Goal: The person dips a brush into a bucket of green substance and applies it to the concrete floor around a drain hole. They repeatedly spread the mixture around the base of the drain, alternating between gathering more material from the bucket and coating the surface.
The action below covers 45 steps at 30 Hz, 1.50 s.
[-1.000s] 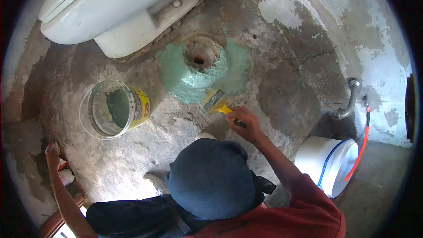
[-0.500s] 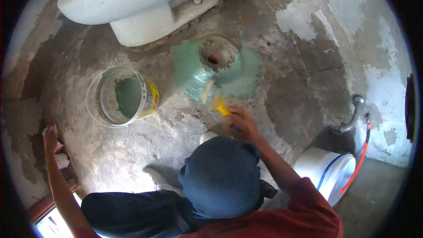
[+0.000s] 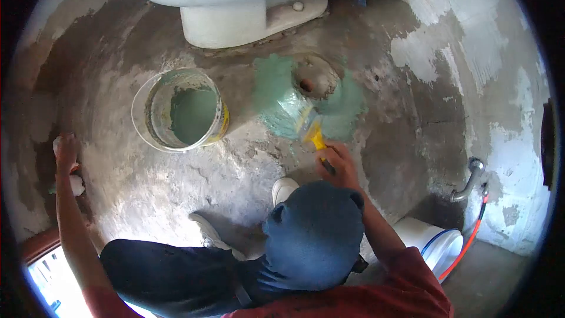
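Observation:
My right hand (image 3: 340,165) is closed around the yellow handle of a paintbrush (image 3: 313,128). Its bristles touch the wet green coating (image 3: 276,95) spread on the floor around a raised mortar collar (image 3: 321,76) with a small round hole. To the left, a clear-walled bucket (image 3: 220,119) with a yellow label holds green coating (image 3: 193,115). Far left, my left hand (image 3: 66,152) is low by the wall, its fingers seemingly curled at something whitish that I cannot make out. A white and orange item (image 3: 76,184) lies just below that hand.
A white toilet (image 3: 226,23) lies across the far side. At right, a metal pipe elbow (image 3: 468,181) and a red hose (image 3: 471,235) come from the wall, near a tipped white bucket (image 3: 441,250). My shoes (image 3: 285,189) stand on rough concrete.
The view has shifted, so the bucket and toilet appear farther right and higher. The brush has moved slightly closer to the collar's hole. My left hand stays by the wall.

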{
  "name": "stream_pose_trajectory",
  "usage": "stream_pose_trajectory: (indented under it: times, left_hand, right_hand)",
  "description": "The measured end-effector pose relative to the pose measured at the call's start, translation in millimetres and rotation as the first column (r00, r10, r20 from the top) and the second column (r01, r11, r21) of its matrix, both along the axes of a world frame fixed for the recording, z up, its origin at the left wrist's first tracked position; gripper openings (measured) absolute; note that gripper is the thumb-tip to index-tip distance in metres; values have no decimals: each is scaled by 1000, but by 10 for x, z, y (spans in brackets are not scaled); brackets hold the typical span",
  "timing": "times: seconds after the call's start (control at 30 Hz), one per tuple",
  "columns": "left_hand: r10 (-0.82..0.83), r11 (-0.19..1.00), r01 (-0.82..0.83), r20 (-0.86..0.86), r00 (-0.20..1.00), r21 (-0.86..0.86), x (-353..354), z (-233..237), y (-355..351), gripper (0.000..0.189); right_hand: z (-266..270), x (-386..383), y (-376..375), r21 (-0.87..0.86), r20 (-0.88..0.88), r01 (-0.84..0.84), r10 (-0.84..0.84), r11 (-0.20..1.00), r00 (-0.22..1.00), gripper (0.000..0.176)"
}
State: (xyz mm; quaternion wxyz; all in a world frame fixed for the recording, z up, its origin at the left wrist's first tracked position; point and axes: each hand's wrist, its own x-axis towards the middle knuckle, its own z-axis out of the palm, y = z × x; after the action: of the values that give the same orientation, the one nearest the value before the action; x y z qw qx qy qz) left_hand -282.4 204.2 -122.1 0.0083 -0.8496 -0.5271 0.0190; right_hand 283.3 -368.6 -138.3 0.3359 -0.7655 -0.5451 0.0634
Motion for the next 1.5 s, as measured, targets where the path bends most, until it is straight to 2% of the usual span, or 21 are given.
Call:
stream_pose_trajectory:
  times: [0.03,0.1,0.2,0.3,0.33,0.37,0.5,0.6,0.7,0.8,0.9,1.0,1.1,1.2,1.23,1.27,1.37,1.4,1.43,1.47,1.5]
  left_hand:
    - [-71,997,77,-185,980,24,-319,-257,299,26]
    - [-206,961,271,-519,830,53,-901,-727,853,27]
    - [-164,973,210,-357,920,94,-909,-725,827,35]
    - [-112,985,133,-177,978,112,-889,-705,637,46]
    - [7,1000,-6,52,999,-24,-718,-556,437,47]
    - [50,998,-45,98,994,-53,-594,-458,334,46]
    - [42,999,-40,71,997,-29,-347,-319,197,41]
    - [43,999,-43,53,998,-13,-304,-276,152,37]
    - [52,999,-52,35,998,4,-223,-214,106,34]
    - [65,998,-65,24,998,16,-144,-171,45,30]
    - [81,997,-81,7,997,20,-62,-104,-24,28]
    - [107,994,-107,0,994,15,66,-47,-99,26]
    - [118,993,-117,-52,992,14,297,34,-163,24]
    - [20,996,1,-244,969,84,373,25,-174,22]
    - [-22,993,52,-276,961,104,328,-43,-122,22]
    - [-80,985,116,-261,962,124,127,-238,90,21]
    - [-8,989,26,-126,992,145,57,-374,177,18]
    - [34,999,-29,155,987,-30,46,-411,168,17]
    - [127,979,-46,418,900,-199,1,-480,186,16]
    - [314,876,126,750,582,-465,-15,-604,171,15]
    - [557,719,400,816,157,-568,-56,-783,187,14]
  right_hand:
    - [36,-8,133,-14,-20,-31,31,999,999,22]
    - [70,-53,393,-40,-63,-85,82,996,995,24]
    - [-117,-14,401,-87,-81,-116,109,989,991,24]
    - [-294,227,-55,-112,-81,-87,78,990,994,22]
    - [-274,310,-204,-130,-42,-51,46,990,998,22]
    - [-242,385,-351,-146,-2,-11,11,989,1000,21]
    - [-19,485,-473,-134,111,163,-148,977,983,22]
    - [174,379,-291,-101,40,175,-172,979,984,21]
    - [451,304,290,57,37,-23,21,998,999,18]
    - [614,387,936,-64,-132,-199,189,978,973,13]
    - [572,512,1412,-247,-96,-410,399,878,912,9]
    - [634,676,1793,-327,-159,-391,358,860,920,7]
    - [566,867,2138,-281,-120,-376,357,883,927,11]
    - [415,967,2344,-67,98,-348,353,935,930,11]
    - [431,965,2333,-118,91,-351,362,929,928,11]
    - [456,958,2309,-168,82,-353,370,920,925,11]
    - [468,920,2089,-271,-11,-402,415,874,910,12]
    - [474,900,1993,-295,-55,-428,432,854,900,12]
    - [543,855,1949,-350,-88,-427,424,834,901,13]
    - [618,813,1895,-401,-121,-425,412,812,903,14]
    - [691,771,1831,-449,-156,-422,396,787,905,15]
